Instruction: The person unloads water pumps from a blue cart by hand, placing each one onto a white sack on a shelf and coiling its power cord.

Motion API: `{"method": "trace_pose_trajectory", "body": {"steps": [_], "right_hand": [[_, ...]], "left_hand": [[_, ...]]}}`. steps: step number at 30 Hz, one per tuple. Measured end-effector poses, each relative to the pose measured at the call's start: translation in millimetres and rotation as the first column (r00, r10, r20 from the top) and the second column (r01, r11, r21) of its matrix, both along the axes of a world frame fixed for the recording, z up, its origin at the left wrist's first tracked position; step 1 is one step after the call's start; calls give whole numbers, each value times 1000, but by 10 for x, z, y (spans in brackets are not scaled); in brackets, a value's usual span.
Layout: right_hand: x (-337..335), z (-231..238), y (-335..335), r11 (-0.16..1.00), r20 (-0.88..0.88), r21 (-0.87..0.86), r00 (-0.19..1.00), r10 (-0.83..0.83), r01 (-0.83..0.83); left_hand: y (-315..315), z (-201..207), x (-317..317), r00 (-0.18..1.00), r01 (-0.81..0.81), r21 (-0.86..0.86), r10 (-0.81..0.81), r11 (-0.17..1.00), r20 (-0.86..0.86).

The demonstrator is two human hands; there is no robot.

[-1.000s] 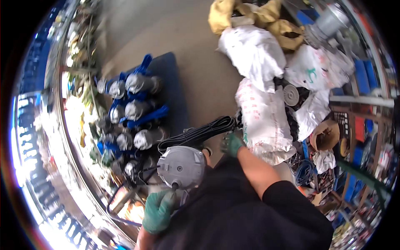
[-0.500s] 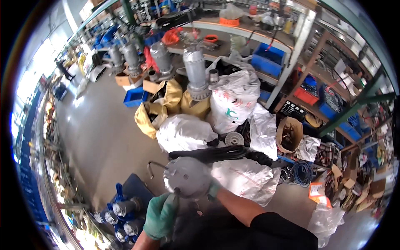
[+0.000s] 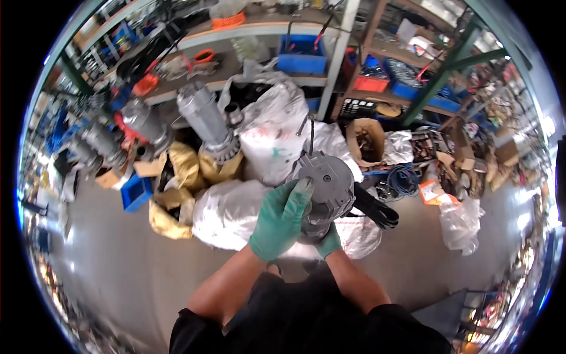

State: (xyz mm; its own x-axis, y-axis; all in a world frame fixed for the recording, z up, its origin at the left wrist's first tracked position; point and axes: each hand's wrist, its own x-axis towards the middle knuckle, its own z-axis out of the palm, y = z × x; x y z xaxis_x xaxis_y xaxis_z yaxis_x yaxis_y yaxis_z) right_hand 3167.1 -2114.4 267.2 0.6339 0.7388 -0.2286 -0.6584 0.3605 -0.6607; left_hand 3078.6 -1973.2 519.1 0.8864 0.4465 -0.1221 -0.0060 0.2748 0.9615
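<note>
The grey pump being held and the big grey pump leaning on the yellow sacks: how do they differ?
The held pump is up off the floor in both gloved hands, left hand and right hand; the leaning pump rests tilted on yellow sacks, untouched. The held pump shows its round end; the leaning pump shows its long side. Both are grey metal.

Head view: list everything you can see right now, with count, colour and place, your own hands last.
Pump body: one, grey, round, held at centre.
Black cable: one coil, hanging right of the pump body.
White sacks: several, piled on the floor behind the pump body.
Yellow sacks: a few, left of the white sacks.
Large grey pumps: several, leaning along the left, under the shelves.
Blue bins: several, on the shelves at top.
Cardboard box: one, brown, open, right of the white sacks.
Left hand: green glove, on the pump body's left side.
Right hand: green glove, under the pump body.
</note>
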Motion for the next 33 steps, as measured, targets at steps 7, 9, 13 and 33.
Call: {"method": "trace_pose_trajectory", "body": {"steps": [7,9,13,33], "right_hand": [[186,-268,71,952,107,58,946,-304,300],[213,-428,169,900,-427,69,829,-362,429],[601,-1767,96,829,-48,-138,832,-553,542],[2116,-71,1273,815,-626,-186,573,-529,549]], "left_hand": [[540,2,790,955,229,-85,-208,970,210],[771,-25,924,959,212,-29,-202,977,198],[965,-226,1480,936,210,-1,-201,978,288],[1745,-426,3148,974,171,-22,-165,985,157]]}}
